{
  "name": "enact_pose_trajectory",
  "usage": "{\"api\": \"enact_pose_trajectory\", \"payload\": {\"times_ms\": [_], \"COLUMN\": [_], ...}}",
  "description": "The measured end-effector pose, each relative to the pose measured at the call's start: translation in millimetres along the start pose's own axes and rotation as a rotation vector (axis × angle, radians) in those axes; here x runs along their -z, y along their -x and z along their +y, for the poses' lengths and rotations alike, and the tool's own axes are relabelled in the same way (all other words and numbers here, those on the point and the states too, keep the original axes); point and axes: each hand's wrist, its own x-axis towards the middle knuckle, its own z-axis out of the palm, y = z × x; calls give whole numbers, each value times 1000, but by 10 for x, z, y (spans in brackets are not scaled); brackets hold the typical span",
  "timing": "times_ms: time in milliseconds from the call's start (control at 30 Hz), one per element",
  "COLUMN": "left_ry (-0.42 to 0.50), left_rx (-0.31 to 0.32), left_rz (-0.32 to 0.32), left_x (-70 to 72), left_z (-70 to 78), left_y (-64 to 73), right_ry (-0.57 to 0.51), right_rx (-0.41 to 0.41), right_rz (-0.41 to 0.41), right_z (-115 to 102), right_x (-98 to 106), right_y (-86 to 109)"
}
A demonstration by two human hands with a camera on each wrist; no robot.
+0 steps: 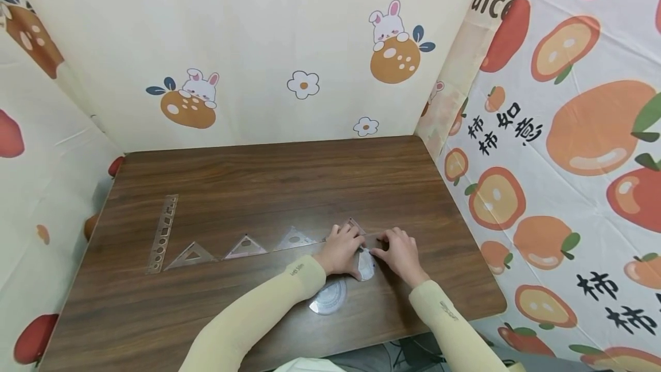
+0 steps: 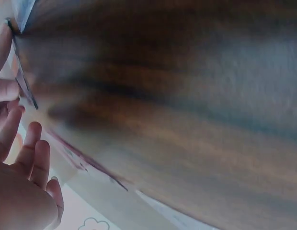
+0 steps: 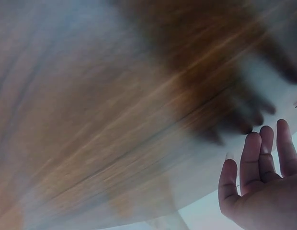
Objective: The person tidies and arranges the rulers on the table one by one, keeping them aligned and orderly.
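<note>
Side by side at the right-hand end of a row of clear set squares, my left hand [image 1: 341,250] and right hand [image 1: 400,254] pinch a thin clear plastic piece [image 2: 25,79]. The left wrist view shows it nearly edge-on; I cannot tell its kind. Below the left fingers a clear protractor [image 1: 366,264] shows beside the thumb, partly covered. Another set square [image 1: 355,224] peeks out beyond the left fingers. A second protractor [image 1: 330,297] lies under the left forearm. In the right wrist view, the outer right fingers [image 3: 254,155] are spread loosely above the wood.
Three set squares, at left [image 1: 190,256], middle [image 1: 246,247] and right [image 1: 294,239], line up left of my hands. A clear ruler [image 1: 163,234] with cut-outs lies at the row's far left. Patterned cloth walls [image 1: 304,27] bound the brown wooden table [image 1: 268,179].
</note>
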Motion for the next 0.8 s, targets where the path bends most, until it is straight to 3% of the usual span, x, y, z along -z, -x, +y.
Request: {"api": "enact_pose_trajectory", "payload": {"times_ms": [167,467,667,800], "left_ry": [10,84,171,166], "left_rx": [15,50,78,123], "left_rz": [38,-8,27,67], "left_x": [-36,3,104,127], "left_z": [47,-45,-154,-194], "left_y": [4,-54,-109,-124], "right_ry": [-4,-36,-26,-18], "right_rx": [12,17,24,47], "right_rz": [9,25,12,33], "right_z": [-34,-32,-12,-62], "right_x": [-30,34,78,27], "right_y": [-28,21,170,300]}}
